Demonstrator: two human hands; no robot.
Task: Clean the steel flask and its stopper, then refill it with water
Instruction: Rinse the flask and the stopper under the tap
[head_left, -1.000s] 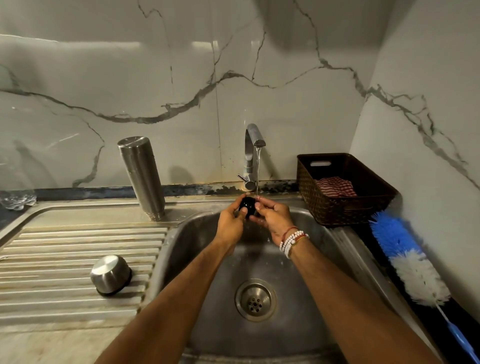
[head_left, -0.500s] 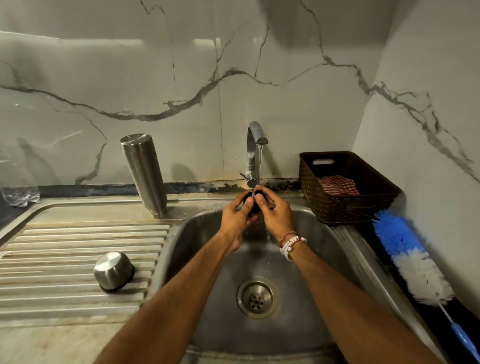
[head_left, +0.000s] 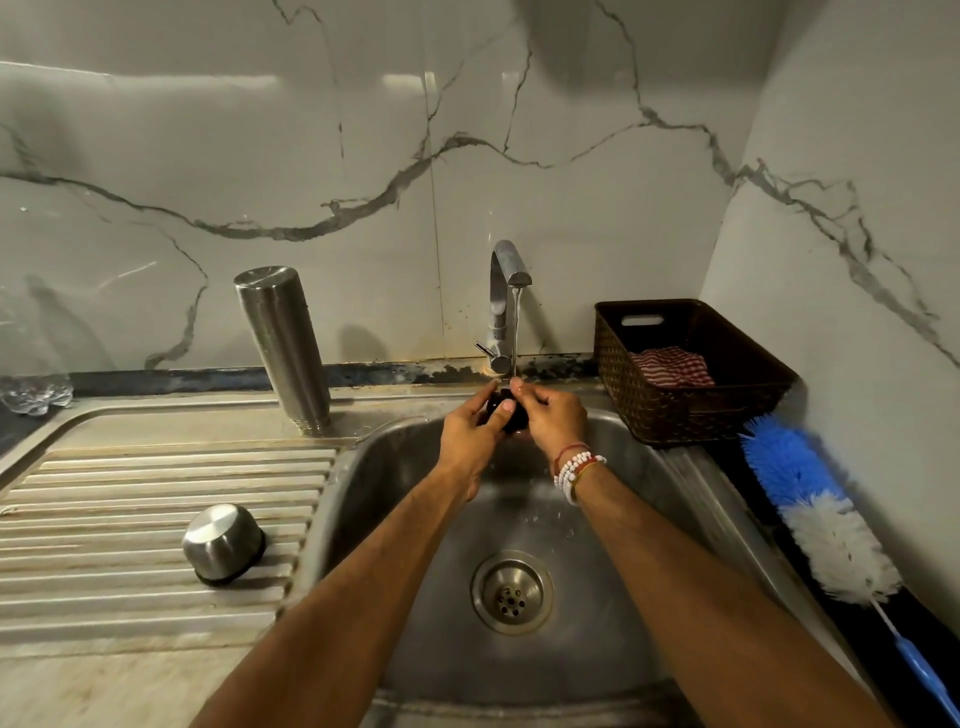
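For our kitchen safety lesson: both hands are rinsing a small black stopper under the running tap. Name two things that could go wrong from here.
1. The wet stopper, pinched between the left hand and right hand, could slip and drop towards the drain.
2. The flask stands upside down at the sink's edge; a bump from the left arm might topple it.
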